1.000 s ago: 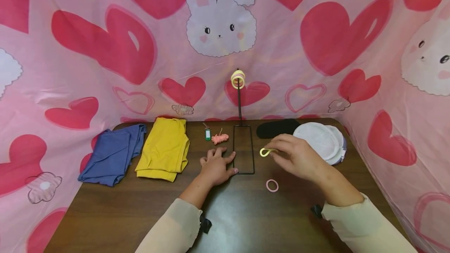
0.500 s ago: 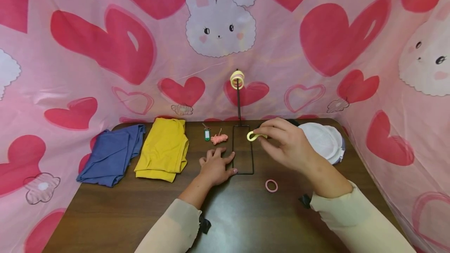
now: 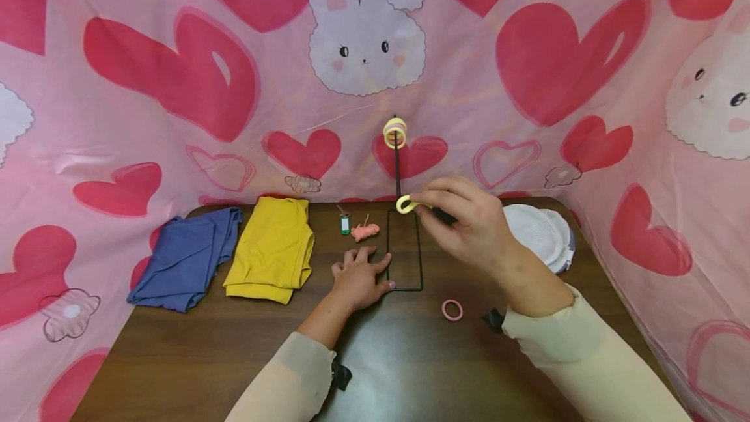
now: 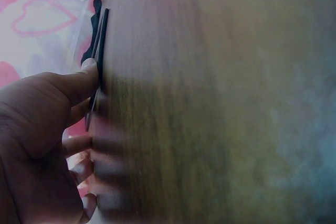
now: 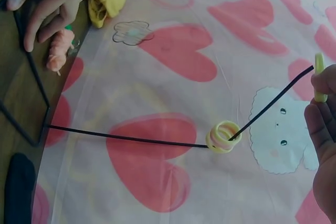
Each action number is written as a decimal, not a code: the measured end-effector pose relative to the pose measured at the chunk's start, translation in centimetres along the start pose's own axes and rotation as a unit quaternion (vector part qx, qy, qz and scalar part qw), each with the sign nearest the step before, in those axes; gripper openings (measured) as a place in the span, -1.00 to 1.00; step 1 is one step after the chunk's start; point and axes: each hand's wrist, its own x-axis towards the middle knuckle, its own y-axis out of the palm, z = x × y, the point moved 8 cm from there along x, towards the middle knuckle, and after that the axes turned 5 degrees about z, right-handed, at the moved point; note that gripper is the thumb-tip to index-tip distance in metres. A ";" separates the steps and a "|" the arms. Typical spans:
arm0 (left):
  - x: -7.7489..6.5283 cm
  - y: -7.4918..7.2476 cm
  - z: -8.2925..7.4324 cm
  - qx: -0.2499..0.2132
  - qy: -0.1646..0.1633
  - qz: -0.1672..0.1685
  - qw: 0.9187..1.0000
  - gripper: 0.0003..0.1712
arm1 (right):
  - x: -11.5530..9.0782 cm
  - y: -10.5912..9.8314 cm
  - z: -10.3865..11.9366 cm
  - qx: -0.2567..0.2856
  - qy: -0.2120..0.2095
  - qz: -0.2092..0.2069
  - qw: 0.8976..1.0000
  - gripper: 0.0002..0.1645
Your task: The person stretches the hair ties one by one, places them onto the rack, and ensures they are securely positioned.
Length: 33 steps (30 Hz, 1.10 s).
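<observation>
My left hand [image 3: 359, 282] rests on the table with fingers spread, thumb and index finger touching the near left corner of a black wire stand's base [image 3: 422, 253]. The stand's rod [image 3: 398, 174] rises at the back, and several yellow and pink hair ties [image 3: 395, 121] hang on its upper arm. Between thumb and fingers, my right hand [image 3: 477, 230] pinches a yellow hair tie [image 3: 404, 211]. In the right wrist view this hair tie [image 5: 319, 77] is held up by the free tip of the stand's arm. A pink hair tie [image 3: 443, 310] lies right of the base.
Folded blue cloth [image 3: 184, 259] and yellow cloth [image 3: 269, 246] lie at left. A green key tag [image 3: 345, 224] and a coral yarn bundle [image 3: 366, 232] sit behind my left hand. White round mesh items [image 3: 536, 233] lie at right, and a dark oblong pad [image 5: 20, 190] beside the base.
My right hand has moved left and up with the yellow hair tie, from right of the base to the stand's rod in the head view. The left hand stays put.
</observation>
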 end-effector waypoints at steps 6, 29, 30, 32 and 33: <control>-0.1 -0.1 -0.1 -0.001 0.001 0.000 1.000 -0.23 | 0.6 0.2 -0.1 -0.008 -0.002 -0.008 1.000 -0.81; 0.1 0.0 0.0 0.000 -0.001 0.004 1.000 -0.22 | 1.1 3.1 -6.3 -0.017 0.084 -0.003 0.996 -0.81; 0.2 0.0 0.0 0.000 -0.001 0.004 1.000 -0.23 | 1.3 3.3 -6.7 -0.019 0.086 -0.003 0.996 -0.81; 0.2 0.0 0.0 0.001 0.000 0.004 1.000 -0.23 | 1.6 3.7 -7.2 -0.022 0.091 -0.003 0.996 -0.81; 0.2 0.1 0.0 0.002 0.000 0.004 1.000 -0.22 | 1.7 3.8 -7.5 -0.024 0.094 -0.005 0.995 -0.80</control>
